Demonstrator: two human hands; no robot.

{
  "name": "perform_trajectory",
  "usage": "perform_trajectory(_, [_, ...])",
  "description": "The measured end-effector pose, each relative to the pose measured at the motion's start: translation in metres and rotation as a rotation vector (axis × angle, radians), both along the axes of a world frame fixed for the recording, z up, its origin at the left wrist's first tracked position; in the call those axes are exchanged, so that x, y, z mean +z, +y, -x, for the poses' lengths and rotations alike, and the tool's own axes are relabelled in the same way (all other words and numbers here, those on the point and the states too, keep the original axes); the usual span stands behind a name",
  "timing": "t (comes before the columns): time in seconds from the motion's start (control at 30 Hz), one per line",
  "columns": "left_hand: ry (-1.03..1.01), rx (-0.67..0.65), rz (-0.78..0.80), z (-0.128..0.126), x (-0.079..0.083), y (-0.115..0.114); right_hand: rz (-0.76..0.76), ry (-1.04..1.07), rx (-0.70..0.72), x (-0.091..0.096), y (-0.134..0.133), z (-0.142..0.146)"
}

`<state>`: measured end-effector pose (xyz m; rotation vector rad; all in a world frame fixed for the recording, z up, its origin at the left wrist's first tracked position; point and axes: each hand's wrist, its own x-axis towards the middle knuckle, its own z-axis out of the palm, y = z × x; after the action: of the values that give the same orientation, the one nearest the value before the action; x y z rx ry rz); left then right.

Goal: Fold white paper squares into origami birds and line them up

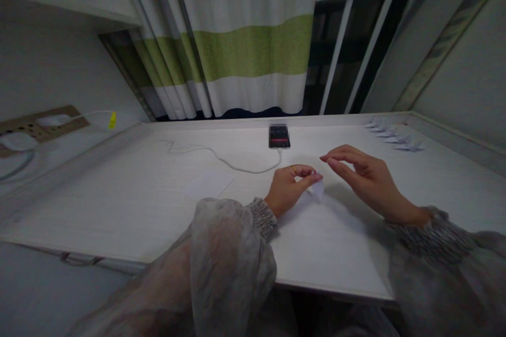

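My left hand [290, 185] pinches a small piece of folded white paper [318, 189] between thumb and fingertips, a little above the white desk [316, 253]. A ring shows on one of its fingers. To the right, my right hand [366, 181] hovers with nothing in it, thumb and fingers slightly apart and pointing toward the paper without touching it. Flat white sheets of paper [207, 184] lie on the desk left of my left hand.
A phone [279, 137] with a white charging cable [225, 160] lies at the back. Several folded paper pieces [395, 137] form a row at the back right. A power strip [43, 124] is at the left wall; a curtain [253, 52] hangs behind the desk.
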<state>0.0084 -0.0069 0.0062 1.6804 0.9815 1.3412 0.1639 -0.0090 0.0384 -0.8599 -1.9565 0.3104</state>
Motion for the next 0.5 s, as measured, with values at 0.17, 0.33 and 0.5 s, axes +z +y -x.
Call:
perform_trajectory(0.17, [0.016, -0.038, 0.019, 0.0006, -0.0011, -0.0001, 0.061, -0.092, 0.060, 0.0007, 0.0001, 0.0006])
perform_trajectory(0.33, [0.041, -0.036, 0.018, 0.0008, 0.0007, -0.0020, 0.032, -0.182, 0.009, 0.0016, -0.0038, 0.0066])
perform_trajectory(0.5, [0.054, -0.045, -0.009, 0.0012, 0.0012, -0.0020, 0.045, -0.110, -0.072, 0.0017, -0.0053, 0.0082])
